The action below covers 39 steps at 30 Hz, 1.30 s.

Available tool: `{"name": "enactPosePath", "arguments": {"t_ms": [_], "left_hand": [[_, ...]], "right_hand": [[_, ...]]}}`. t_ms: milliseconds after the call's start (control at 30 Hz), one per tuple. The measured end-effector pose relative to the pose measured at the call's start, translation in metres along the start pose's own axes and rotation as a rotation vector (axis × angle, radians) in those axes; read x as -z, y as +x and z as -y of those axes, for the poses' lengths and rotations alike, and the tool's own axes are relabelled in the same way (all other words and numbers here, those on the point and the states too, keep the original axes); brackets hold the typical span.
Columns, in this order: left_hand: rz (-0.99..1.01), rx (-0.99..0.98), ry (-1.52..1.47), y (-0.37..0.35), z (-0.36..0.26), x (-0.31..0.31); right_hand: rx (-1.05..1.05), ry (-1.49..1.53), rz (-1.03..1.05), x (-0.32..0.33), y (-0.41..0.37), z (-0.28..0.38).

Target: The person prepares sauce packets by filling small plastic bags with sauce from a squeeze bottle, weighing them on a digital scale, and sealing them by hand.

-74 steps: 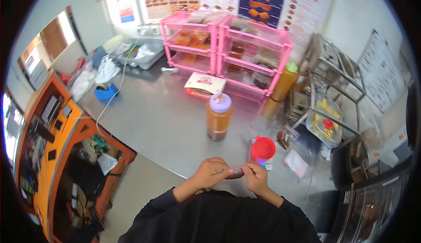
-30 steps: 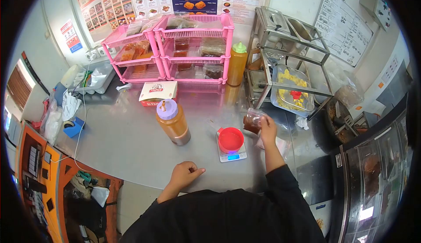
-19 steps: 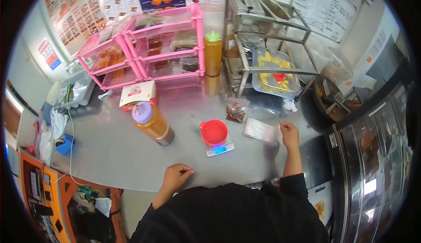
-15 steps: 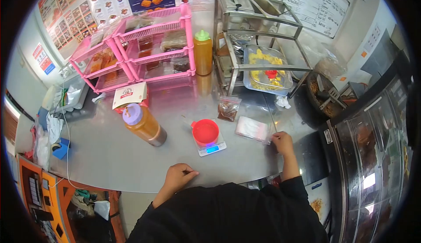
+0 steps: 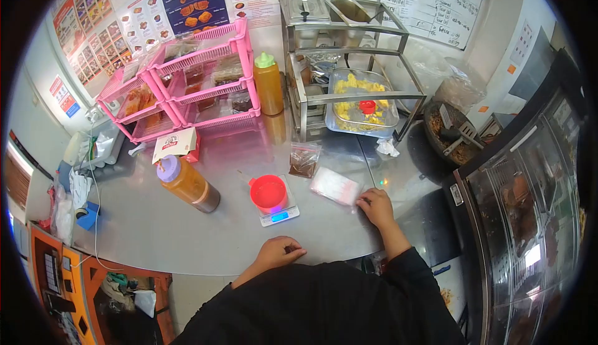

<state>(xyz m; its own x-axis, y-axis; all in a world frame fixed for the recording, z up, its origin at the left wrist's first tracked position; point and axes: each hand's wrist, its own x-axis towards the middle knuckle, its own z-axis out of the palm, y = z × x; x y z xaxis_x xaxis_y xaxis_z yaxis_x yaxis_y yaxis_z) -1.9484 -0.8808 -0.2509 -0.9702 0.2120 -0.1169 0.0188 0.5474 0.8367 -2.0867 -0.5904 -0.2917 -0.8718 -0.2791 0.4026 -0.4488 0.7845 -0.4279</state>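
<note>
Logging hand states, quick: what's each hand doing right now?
Left hand: loosely curled on the counter, empty.
Right hand: touching the plastic bags; grip cannot be told.

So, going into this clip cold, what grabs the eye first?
The red cup on the small scale in the middle stands out, with the pink racks bright at the back left. The right hand touches a stack of clear bags just right of the scale; the left hand rests curled at the counter's near edge.
</note>
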Motion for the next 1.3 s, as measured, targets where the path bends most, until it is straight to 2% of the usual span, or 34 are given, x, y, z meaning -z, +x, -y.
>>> {"name": "enactPosePath", "arguments": {"t_ms": [67,133,233,567,833,933,1067,1133,1167,1300], "left_hand": [[-0.031,-0.025,0.027,0.003,0.003,-0.015],[-0.083,-0.047,0.075,0.005,0.008,-0.031],[-0.332,-0.26,0.265,0.002,0.012,-0.045],[-0.375,-0.197,0.235,0.001,0.015,-0.049],[-0.376,-0.18,0.281,0.0,0.016,-0.049],[-0.363,-0.033,0.141,0.004,0.007,-0.049],[-0.368,-0.27,0.198,0.038,-0.02,-0.047],[-0.346,-0.439,0.223,0.062,-0.032,-0.051],[-0.345,-0.44,0.261,0.073,-0.035,-0.054],[-0.314,-0.388,0.423,0.101,-0.029,-0.069]], "right_hand": [[0.178,-0.036,-0.087,0.006,0.004,0.014],[0.195,-0.064,-0.035,0.001,0.002,0.015],[0.2,-0.033,-0.003,-0.009,-0.001,0.009],[0.217,-0.129,-0.056,-0.01,0.006,0.019],[0.206,0.028,0.113,-0.015,0.019,0.01],[0.209,0.047,0.107,-0.017,0.022,0.013],[0.2,0.155,0.202,-0.02,0.011,0.017],[0.15,0.309,0.249,-0.009,0.001,0.036],[0.123,0.387,0.271,-0.003,-0.006,0.045],[-0.192,0.604,0.07,0.013,-0.023,0.055]]}}
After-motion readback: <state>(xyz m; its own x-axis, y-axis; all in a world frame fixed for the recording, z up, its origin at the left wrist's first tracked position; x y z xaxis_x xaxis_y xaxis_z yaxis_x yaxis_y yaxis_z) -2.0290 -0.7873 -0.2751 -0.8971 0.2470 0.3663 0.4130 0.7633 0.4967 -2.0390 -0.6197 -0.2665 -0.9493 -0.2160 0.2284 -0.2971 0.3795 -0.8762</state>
